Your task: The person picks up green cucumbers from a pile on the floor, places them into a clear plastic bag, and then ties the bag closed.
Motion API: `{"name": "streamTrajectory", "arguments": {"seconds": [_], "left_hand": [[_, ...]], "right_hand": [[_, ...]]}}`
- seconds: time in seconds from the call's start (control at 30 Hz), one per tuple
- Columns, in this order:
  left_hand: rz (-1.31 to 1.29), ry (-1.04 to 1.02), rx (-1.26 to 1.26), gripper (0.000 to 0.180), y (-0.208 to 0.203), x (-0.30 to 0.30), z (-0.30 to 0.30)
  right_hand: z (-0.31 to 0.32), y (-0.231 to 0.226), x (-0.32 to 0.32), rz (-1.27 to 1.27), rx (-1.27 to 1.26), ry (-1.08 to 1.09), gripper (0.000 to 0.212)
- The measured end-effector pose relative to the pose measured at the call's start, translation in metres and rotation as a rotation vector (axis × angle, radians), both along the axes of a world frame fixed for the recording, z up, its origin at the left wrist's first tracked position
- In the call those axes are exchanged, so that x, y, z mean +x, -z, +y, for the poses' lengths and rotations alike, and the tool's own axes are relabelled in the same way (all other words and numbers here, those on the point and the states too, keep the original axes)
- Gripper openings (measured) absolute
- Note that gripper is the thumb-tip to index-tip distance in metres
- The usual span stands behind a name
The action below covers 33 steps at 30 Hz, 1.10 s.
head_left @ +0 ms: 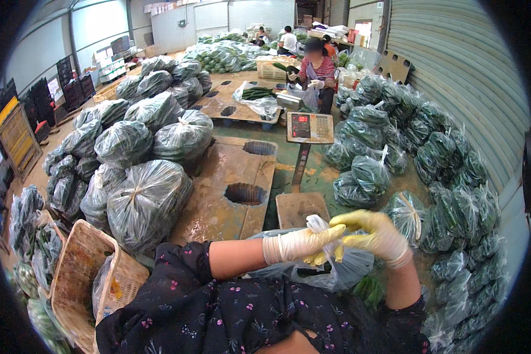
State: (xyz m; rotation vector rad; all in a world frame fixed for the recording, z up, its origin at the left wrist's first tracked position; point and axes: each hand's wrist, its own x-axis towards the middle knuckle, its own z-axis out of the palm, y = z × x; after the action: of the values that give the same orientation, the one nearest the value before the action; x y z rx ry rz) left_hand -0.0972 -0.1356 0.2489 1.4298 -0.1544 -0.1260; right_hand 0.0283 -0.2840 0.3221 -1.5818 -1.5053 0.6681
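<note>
Head view:

1. Left hand point(308, 243), gloved: fingers closed; gathered neck of the bag gripped.
2. Right hand point(379, 237), gloved: half open, fingers and thumb curved beside the left thumb; whether anything is held cannot be told.
3. Bag point(345, 272), clear plastic: suspended or rested below both hands, close to the torso; base hidden.
4. Scale point(310, 128): stood beyond the hands; bare plate point(301, 207) placed just past the bag.
5. Pallet point(218, 177), brown: laid left of the scale.
6. Filled bags point(150, 203): heaped at left; more stacked at right.
7. Crate point(79, 274): tilted, lower left.
</note>
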Motion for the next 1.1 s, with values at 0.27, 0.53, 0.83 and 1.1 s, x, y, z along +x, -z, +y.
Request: {"name": "streamTrajectory", "arguments": {"seconds": [0.27, 0.53, 0.83, 1.1], "left_hand": [[0.032, 0.192, -0.026, 0.06, 0.0, -0.007, 0.012], [0.169, 0.186, -0.305, 0.053, 0.022, -0.024, 0.047], [0.018, 0.096, -0.063, 0.02, 0.005, -0.046, 0.037], [-0.827, -0.231, 1.418, 0.026, -0.001, -0.028, 0.021]], "right_hand": [[0.006, 0.037, -0.017, 0.523, -0.04, 0.004, 0.017], [0.004, 0.066, -0.017, 0.013, 0.153, 0.33, 0.013], [0.029, 0.006, -0.064, -0.566, 0.481, -0.189, 0.026], [0.047, 0.092, -0.018, 1.205, -0.209, -0.103, 0.037]]}}
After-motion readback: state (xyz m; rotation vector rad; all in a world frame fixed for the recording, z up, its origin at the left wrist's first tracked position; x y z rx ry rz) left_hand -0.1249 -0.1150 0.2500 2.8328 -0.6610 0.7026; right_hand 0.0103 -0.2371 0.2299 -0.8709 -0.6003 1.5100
